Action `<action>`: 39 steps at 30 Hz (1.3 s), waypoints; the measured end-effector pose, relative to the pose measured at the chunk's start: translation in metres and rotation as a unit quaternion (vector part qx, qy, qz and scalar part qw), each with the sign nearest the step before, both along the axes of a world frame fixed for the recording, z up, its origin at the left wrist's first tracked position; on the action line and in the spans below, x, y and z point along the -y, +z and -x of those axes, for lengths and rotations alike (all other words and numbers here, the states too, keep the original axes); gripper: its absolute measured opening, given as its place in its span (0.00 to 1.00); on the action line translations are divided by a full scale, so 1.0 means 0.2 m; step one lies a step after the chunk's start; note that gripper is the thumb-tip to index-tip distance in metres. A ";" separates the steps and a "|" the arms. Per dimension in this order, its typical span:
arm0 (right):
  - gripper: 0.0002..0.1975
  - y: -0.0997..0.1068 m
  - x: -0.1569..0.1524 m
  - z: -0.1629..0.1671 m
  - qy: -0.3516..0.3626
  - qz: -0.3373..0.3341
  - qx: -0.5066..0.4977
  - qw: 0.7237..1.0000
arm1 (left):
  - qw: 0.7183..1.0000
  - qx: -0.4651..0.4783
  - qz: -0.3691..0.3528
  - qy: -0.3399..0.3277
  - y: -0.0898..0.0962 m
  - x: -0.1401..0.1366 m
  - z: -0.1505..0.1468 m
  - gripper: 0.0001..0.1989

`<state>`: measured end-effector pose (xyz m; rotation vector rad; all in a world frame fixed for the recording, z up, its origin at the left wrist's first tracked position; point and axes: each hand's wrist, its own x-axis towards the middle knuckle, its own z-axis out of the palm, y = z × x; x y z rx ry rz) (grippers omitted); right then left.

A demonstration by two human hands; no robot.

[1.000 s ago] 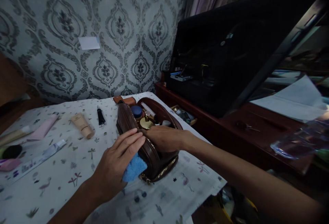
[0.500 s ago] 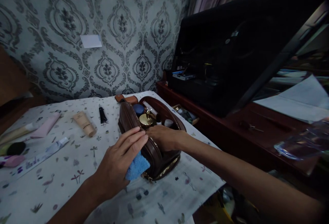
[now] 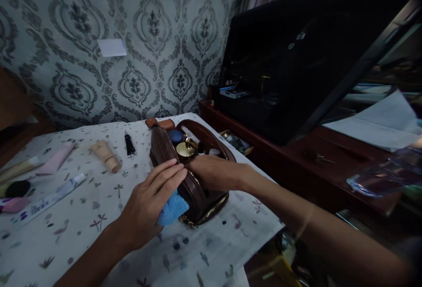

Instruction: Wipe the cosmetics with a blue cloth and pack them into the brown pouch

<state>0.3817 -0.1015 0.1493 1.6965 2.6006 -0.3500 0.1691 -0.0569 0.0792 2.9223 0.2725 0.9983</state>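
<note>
A brown leather cosmetic bag (image 3: 193, 183) lies unzipped on the patterned tablecloth. My left hand (image 3: 150, 199) is closed around a blue cloth (image 3: 173, 208), its fingertips resting on the bag's near left rim. My right hand (image 3: 212, 172) reaches down into the bag; its fingers are hidden inside. Beside it in the bag are a round gold-topped container (image 3: 185, 150), a blue round lid (image 3: 175, 136), a white tube (image 3: 191, 134) and a small grey cap (image 3: 214, 151).
On the left lie a beige tube (image 3: 105, 156), a small black tube (image 3: 129, 144), a pink tube (image 3: 56, 158), a long white tube (image 3: 54, 199) and a dark brush (image 3: 18, 188). A brown case (image 3: 161, 123) sits behind the bag. At right, a black monitor (image 3: 283, 63) stands on a reddish desk.
My right hand has shifted slightly within the bag, its wrist a little higher. The left hand keeps its hold on the cloth. The whole view has moved slightly.
</note>
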 end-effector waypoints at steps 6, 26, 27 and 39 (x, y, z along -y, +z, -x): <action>0.12 0.01 0.28 -0.09 -0.019 -0.008 -0.018 1.000 | 0.999 0.029 -0.008 -0.024 0.01 -0.01 -0.01 0.29; 0.07 -0.17 0.46 -0.05 -0.020 -0.165 -0.039 0.985 | 0.999 -0.016 -0.024 -0.021 0.05 0.00 -0.02 0.28; 0.07 -0.18 0.46 -0.05 -0.014 -0.180 -0.040 0.983 | 0.999 -0.018 -0.025 -0.023 0.06 0.00 -0.02 0.27; 0.18 -0.17 0.31 -0.09 0.045 -0.357 -0.069 0.931 | 0.997 -0.054 -0.008 0.055 -0.15 -0.02 0.22 0.27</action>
